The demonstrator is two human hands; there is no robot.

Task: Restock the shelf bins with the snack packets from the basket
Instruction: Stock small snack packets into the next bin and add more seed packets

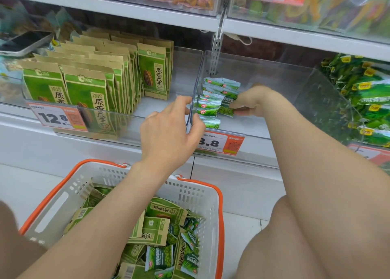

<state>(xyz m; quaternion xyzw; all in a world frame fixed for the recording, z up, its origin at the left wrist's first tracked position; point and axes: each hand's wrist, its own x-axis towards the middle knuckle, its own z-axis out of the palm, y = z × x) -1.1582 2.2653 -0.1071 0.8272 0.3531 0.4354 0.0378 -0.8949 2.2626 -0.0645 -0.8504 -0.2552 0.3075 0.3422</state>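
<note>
Left hand point(166, 133): fingers and thumb curled round the front edge of the clear divider point(197, 82).
Right hand point(251, 103): pinches one small green packet point(226, 110) inside the centre bin point(274, 76).
Small green packet: touches the packet row point(211, 105) on its 3 o'clock side.
Packet row: lies along the divider, at the bin's 9 o'clock wall.
Basket point(190, 192): at 6 o'clock of the bin, holding loose snack packets point(160, 255).
Kraft bags point(92, 84): upright rows at 9 o'clock of the divider.
</note>
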